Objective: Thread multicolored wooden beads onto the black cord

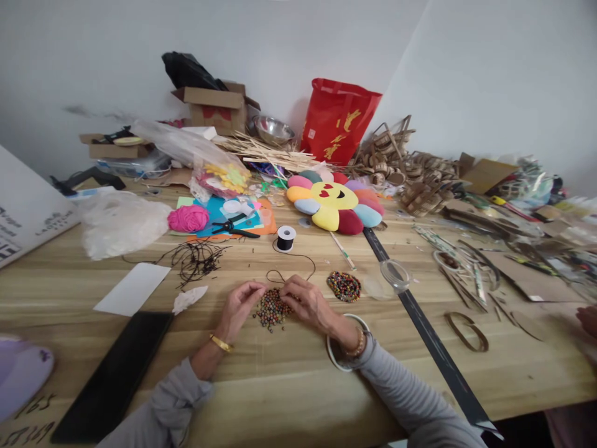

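Over a small pile of multicoloured beads my two hands work close together. My left hand is closed, thumb and fingertips pinched at the pile's left edge; whatever they hold is too small to make out. My right hand is closed too, fingers bent over the pile's right side, with thin black cord running to its fingertips. That cord loops from a white spool of black cord standing behind the beads. Right of my right hand lies a coil of strung beads. A white ring lies under my right wrist.
Black pliers, pink yarn and tangled black cord lie back left. A flower cushion and red bag stand behind. A dark strip crosses the table at right. Another person's hand shows at the right edge.
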The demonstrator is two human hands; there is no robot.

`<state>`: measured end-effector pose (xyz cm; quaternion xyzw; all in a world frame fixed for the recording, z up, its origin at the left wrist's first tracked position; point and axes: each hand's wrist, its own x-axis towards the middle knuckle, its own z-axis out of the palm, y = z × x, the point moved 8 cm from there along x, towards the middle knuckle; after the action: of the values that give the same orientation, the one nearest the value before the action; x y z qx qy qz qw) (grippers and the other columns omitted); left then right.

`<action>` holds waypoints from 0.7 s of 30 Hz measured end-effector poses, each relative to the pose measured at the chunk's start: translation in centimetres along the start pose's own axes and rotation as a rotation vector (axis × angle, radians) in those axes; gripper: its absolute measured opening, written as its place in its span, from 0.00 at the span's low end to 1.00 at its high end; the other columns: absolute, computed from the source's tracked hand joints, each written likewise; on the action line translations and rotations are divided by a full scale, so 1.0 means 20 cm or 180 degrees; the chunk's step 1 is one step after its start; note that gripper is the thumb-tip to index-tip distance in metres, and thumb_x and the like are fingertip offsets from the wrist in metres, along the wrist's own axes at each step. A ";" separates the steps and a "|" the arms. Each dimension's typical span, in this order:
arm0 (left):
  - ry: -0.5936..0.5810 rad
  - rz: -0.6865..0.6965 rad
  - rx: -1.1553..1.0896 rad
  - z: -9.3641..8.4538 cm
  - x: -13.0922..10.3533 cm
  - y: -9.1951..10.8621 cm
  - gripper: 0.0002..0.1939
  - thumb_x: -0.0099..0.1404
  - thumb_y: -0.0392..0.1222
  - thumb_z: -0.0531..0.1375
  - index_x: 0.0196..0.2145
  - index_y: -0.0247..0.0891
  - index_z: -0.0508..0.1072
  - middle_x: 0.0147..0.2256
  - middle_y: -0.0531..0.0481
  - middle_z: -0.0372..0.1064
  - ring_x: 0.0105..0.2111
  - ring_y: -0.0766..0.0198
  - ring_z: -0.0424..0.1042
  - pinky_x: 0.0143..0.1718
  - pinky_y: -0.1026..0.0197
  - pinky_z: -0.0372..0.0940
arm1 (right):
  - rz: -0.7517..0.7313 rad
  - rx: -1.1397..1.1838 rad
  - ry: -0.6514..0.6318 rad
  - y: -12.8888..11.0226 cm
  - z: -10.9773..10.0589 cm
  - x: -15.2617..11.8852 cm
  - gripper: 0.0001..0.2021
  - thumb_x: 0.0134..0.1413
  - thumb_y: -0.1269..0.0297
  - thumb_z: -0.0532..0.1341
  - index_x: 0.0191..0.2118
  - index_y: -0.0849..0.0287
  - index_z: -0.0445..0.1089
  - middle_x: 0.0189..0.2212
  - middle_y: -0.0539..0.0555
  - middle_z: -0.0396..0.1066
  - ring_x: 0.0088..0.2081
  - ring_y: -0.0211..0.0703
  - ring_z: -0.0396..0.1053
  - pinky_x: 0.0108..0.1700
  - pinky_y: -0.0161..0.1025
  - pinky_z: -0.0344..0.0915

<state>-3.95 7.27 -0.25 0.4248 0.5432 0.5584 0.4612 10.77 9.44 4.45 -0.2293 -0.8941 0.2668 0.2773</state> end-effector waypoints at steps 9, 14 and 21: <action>-0.0435 -0.0161 -0.0127 0.09 -0.06 0.00 0.09 0.52 0.42 0.67 0.31 0.34 0.76 0.34 0.45 0.77 0.36 0.59 0.73 0.41 0.60 0.66 | 0.0060 0.0391 0.0988 -0.01 -0.08 -0.08 0.04 0.61 0.68 0.55 0.37 0.59 0.68 0.32 0.55 0.68 0.37 0.41 0.66 0.39 0.38 0.65; -0.0460 -0.0187 -0.0290 0.12 -0.07 0.00 0.09 0.52 0.42 0.68 0.29 0.34 0.75 0.36 0.44 0.78 0.36 0.59 0.74 0.41 0.60 0.67 | -0.0198 0.0044 0.1009 -0.05 -0.07 -0.10 0.05 0.61 0.68 0.55 0.38 0.59 0.67 0.34 0.56 0.68 0.36 0.41 0.66 0.37 0.38 0.66; -0.0319 -0.0222 -0.0286 0.11 -0.07 -0.03 0.09 0.50 0.41 0.68 0.28 0.34 0.75 0.27 0.49 0.76 0.28 0.64 0.73 0.34 0.65 0.68 | -0.0393 -0.0327 0.0956 -0.10 -0.06 -0.10 0.05 0.62 0.68 0.54 0.37 0.59 0.67 0.33 0.55 0.69 0.35 0.40 0.66 0.36 0.36 0.65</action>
<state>-1.47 6.37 -0.76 0.4118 0.5083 0.5438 0.5257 12.52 7.19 5.83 -0.2251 -0.8674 0.1660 0.4115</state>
